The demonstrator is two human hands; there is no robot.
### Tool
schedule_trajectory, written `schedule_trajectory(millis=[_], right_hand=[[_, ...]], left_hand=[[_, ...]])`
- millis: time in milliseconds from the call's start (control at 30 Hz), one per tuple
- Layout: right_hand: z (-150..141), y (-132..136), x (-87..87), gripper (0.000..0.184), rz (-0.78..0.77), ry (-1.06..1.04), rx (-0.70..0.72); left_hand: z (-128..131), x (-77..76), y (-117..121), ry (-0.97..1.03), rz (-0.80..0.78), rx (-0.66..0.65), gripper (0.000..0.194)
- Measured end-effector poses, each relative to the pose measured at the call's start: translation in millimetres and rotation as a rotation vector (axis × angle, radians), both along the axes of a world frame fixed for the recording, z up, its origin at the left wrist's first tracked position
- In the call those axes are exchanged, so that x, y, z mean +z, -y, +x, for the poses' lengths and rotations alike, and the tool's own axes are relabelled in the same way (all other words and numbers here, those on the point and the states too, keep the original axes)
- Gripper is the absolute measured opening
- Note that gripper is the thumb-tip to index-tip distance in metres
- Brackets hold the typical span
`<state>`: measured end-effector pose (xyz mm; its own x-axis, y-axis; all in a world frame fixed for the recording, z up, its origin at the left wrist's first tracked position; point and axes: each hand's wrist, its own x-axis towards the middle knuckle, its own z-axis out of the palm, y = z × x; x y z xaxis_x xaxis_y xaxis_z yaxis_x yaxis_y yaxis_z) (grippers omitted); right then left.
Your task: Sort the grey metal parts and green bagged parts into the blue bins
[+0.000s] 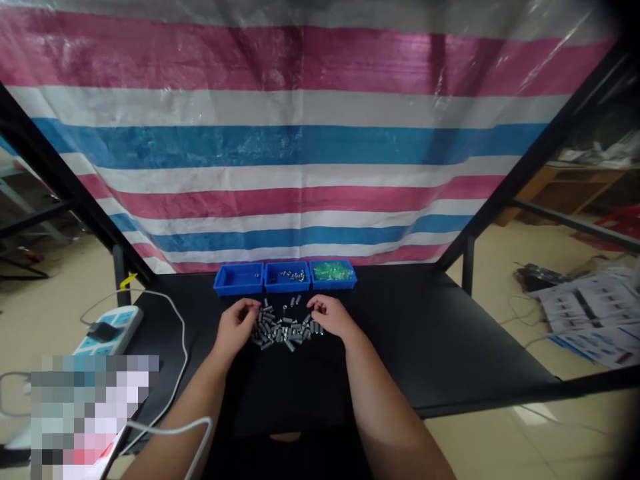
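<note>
A spread of small grey metal cylinders [287, 331], with smaller shiny pieces among them, lies on the black tabletop between my hands. At the pile's left edge is my left hand [236, 325], its fingers bent and the thumb close to the forefinger. Anything between those fingertips is too small to make out. My right hand [333, 316] is at the upper right of the pile, fingers curled in toward the thumb; what it may hold is hidden. Two loose cylinders [295, 301] lie at the far side of the pile, with a small ring-like piece [285, 307] nearby.
Behind the pile stand a blue bin [239, 289] with one small piece, a blue bin [287, 287] with small metal parts, and a blue bin [334, 285] with green pieces. A power strip [113, 333] and white cable [184, 333] lie left. A striped sheet [300, 167] hangs behind.
</note>
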<state>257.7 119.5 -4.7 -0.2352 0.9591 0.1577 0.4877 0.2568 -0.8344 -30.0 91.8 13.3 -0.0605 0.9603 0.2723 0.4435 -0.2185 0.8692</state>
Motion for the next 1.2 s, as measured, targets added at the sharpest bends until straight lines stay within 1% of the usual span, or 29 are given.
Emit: schedule_trajectory(millis=[33, 100, 167, 200, 300, 400, 467, 567, 667, 733, 833, 867, 933, 1000, 1067, 1133, 1200], right_hand=[[2, 1, 0.5, 0.025, -0.013, -0.005, 0.027], [6, 3, 1.6, 0.028, -0.029, 0.0, 0.063], [7, 5, 1.9, 0.028, -0.025, 0.024, 0.074], [6, 6, 1.6, 0.027, -0.016, 0.038, 0.075], [1, 7, -1.5, 0.025, 0.018, 0.063, 0.06], [-4, 5, -4.7, 0.022, 0.048, 0.066, -0.009], [-6, 4, -4.6, 0.018, 0.086, 0.066, -0.051], [-10, 4, -1.5, 0.015, 0.166, 0.032, -0.101], [-16, 7, 0.0, 0.013, 0.237, -0.017, -0.146], [-24, 9, -1.4, 0.011, 0.256, -0.037, -0.125], [-37, 10, -1.8, 0.009, 0.242, -0.034, -0.039], [-41, 9, 0.1, 0.009, 0.243, -0.031, -0.022], [-50, 7, 8.0, 0.008, 0.272, -0.045, -0.033], [-60, 1, 19.8, 0.008, 0.336, -0.109, -0.088], [-70, -7, 31.8, 0.008, 0.402, -0.215, -0.149], [-81, -15, 41.5, 0.014, 0.421, -0.316, -0.17], [-90, -20, 50.1, 0.028, 0.406, -0.376, -0.182]], left_hand=[[4, -0.4, 2, -0.081, 0.04, -0.046, 0.026], [13, 2.0, 2, -0.266, 0.15, -0.192, 0.024], [23, 5.1, -1, -0.374, 0.193, -0.261, 0.026], [27, 5.8, -4, -0.409, 0.197, -0.27, 0.027], [40, 3.2, -12, -0.51, 0.179, -0.223, 0.029], [49, -0.3, -18, -0.613, 0.122, -0.178, 0.026], [52, -0.1, -20, -0.642, 0.105, -0.167, 0.022], [44, 0.7, -18, -0.581, 0.128, -0.151, 0.018], [24, -4.3, -10, -0.373, 0.091, -0.137, 0.021], [8, -11.5, -4, -0.203, 0.019, -0.114, 0.025], [-9, -22.1, -1, 0.003, -0.007, 0.032, 0.029], [-12, -24.5, -2, 0.035, -0.003, 0.069, 0.029], [-14, -27.0, -4, 0.05, -0.005, 0.095, 0.029], [-13, -27.8, -8, 0.043, -0.025, 0.085, 0.029], [-12, -27.9, -10, 0.046, -0.044, 0.081, 0.028], [-12, -27.8, -11, 0.049, -0.052, 0.073, 0.027], [-13, -27.2, -10, 0.063, -0.056, 0.063, 0.028]])
